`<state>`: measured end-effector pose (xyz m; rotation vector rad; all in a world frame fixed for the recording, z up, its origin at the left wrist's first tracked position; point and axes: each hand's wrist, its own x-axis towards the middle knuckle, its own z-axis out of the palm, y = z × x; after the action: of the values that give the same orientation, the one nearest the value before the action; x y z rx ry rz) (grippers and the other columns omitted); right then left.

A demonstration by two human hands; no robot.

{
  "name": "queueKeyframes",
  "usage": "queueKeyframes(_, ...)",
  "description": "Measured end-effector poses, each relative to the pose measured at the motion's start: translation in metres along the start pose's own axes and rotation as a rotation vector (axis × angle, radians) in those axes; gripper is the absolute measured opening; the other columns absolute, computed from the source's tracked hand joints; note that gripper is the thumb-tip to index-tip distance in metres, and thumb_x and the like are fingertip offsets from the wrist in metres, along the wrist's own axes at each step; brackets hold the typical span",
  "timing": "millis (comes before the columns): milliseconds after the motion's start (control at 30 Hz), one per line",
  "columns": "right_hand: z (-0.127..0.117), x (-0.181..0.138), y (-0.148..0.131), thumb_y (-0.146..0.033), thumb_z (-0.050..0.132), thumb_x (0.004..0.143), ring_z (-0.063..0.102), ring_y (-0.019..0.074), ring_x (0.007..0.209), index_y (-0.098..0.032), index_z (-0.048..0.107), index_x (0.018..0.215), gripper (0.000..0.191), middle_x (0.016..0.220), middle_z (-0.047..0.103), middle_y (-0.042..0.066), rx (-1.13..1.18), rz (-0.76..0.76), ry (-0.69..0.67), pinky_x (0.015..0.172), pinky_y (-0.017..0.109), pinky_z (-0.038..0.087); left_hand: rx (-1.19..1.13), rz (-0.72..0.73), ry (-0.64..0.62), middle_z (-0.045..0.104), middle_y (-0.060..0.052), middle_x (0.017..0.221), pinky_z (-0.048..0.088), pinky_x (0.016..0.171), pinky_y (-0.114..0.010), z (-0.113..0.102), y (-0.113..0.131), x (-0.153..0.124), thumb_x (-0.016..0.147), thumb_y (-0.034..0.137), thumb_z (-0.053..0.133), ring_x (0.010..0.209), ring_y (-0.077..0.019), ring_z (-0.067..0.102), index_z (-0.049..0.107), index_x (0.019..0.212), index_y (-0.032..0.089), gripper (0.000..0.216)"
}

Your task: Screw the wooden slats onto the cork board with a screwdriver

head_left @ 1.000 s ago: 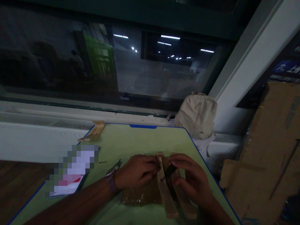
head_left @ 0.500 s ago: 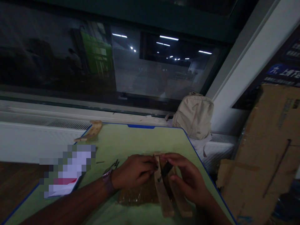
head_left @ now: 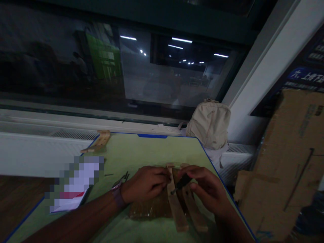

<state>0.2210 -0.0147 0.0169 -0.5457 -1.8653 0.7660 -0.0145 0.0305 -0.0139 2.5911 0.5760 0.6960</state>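
Two curved wooden strips [head_left: 178, 210] lie side by side over a brown piece wrapped in clear film [head_left: 149, 207]. My left hand [head_left: 149, 184] is closed at the left edge of the nearer-left strip, its fingertips pinching the wood. In my right hand [head_left: 206, 189] is a short black screwdriver [head_left: 182, 182], held between thumb and fingers. It slants down to the left, and its tip meets the left strip at a dark spot. A dark hole shows in the right strip [head_left: 193, 211]. Fine detail at the tip is blurred.
Several dark screws or rods [head_left: 124, 178] lie left of my wrist on the green table [head_left: 152, 148]. A pixelated white packet [head_left: 78, 182] is at the left edge, a bent wooden piece [head_left: 101, 140] at the far-left corner. A beige backpack [head_left: 211, 125] and cardboard [head_left: 283, 162] stand beyond the right side.
My right hand has shifted slightly right, and the screwdriver now leans lower, its tip still on the left strip. The hole in the right strip has come into view. My left hand stays put.
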Motion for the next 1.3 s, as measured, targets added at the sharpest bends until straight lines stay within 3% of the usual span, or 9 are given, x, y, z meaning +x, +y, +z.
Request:
queueKeyframes(133,0.009,0.002,-0.002,-0.013,0.059,0.091,0.067,0.0200,0.095,-0.028,0.059,0.111,0.025,0.100,0.069,0.007,0.061,-0.002,0.030,0.079,0.037,0.055,0.001,0.003,0.003,0.066,-0.006,0.111,0.051,0.086,-0.028,0.000,0.001,0.000,0.093,0.016,0.046,0.097,-0.0185,0.065,0.065,0.100,0.019,0.021)
queueKeyframes(300,0.015,-0.005,0.014,-0.012,0.066,0.084,0.062,0.0184,0.085,-0.027,0.054,0.107,0.029,0.093,0.061,0.004,-0.164,-0.059,0.225,0.072,0.035,0.053,0.001,-0.001,-0.002,0.065,-0.007,0.111,0.051,0.085,-0.028,-0.001,0.002,0.000,0.093,0.015,0.047,0.098,-0.0194,0.065,0.065,0.101,0.019,0.020)
queueKeyframes(467,0.006,-0.007,0.010,-0.021,0.054,0.093,0.063,0.0244,0.104,-0.026,0.053,0.115,0.022,0.110,0.064,0.011,-0.099,-0.023,0.128,0.085,0.044,0.052,-0.001,0.003,-0.008,0.066,-0.007,0.109,0.050,0.085,-0.027,-0.001,0.002,0.000,0.094,0.016,0.045,0.097,-0.0189,0.065,0.064,0.095,0.018,0.019)
queueKeyframes(600,0.015,-0.002,0.003,-0.015,0.050,0.095,0.066,0.0202,0.097,-0.028,0.053,0.113,0.022,0.101,0.068,0.007,0.029,0.006,0.078,0.082,0.039,0.054,0.000,-0.004,-0.007,0.065,-0.005,0.112,0.050,0.087,-0.028,0.000,0.002,-0.001,0.092,0.014,0.047,0.098,-0.0190,0.065,0.064,0.098,0.019,0.019)
queueKeyframes(800,0.019,-0.011,0.019,-0.009,0.068,0.081,0.062,0.0202,0.089,-0.027,0.053,0.109,0.037,0.096,0.061,0.005,-0.252,-0.120,0.325,0.073,0.035,0.053,-0.004,0.006,-0.006,0.065,-0.006,0.111,0.051,0.085,-0.029,0.000,0.001,-0.001,0.093,0.014,0.047,0.099,-0.0195,0.064,0.064,0.098,0.019,0.018)
queueKeyframes(867,0.011,-0.014,0.019,-0.011,0.066,0.083,0.062,0.0230,0.095,-0.027,0.053,0.111,0.035,0.102,0.063,0.008,-0.315,-0.142,0.297,0.078,0.040,0.053,-0.005,0.008,-0.004,0.065,-0.006,0.110,0.051,0.085,-0.029,0.000,0.001,-0.001,0.094,0.015,0.045,0.099,-0.0193,0.064,0.064,0.096,0.019,0.019)
queueKeyframes(967,0.006,-0.011,0.010,-0.014,0.053,0.092,0.063,0.0259,0.106,-0.026,0.053,0.114,0.025,0.111,0.066,0.011,-0.232,-0.095,0.159,0.087,0.048,0.052,-0.003,0.008,0.001,0.066,-0.006,0.110,0.051,0.085,-0.029,-0.001,0.002,0.000,0.094,0.016,0.045,0.098,-0.0195,0.065,0.064,0.096,0.019,0.019)
queueKeyframes(1133,0.018,-0.004,-0.004,-0.009,0.050,0.092,0.066,0.0220,0.101,-0.029,0.053,0.116,0.031,0.104,0.067,0.008,-0.053,-0.068,0.098,0.082,0.041,0.056,-0.002,0.003,0.005,0.065,-0.005,0.116,0.051,0.087,-0.028,-0.002,0.002,-0.001,0.092,0.015,0.046,0.099,-0.0195,0.065,0.064,0.098,0.020,0.020)
queueKeyframes(1300,0.023,-0.002,-0.002,-0.007,0.052,0.089,0.061,0.0217,0.098,-0.030,0.055,0.125,0.043,0.104,0.061,0.009,-0.254,-0.110,0.062,0.080,0.039,0.054,-0.006,0.008,0.007,0.066,-0.006,0.114,0.051,0.086,-0.028,-0.001,0.002,-0.001,0.092,0.015,0.046,0.098,-0.0191,0.065,0.065,0.100,0.020,0.021)
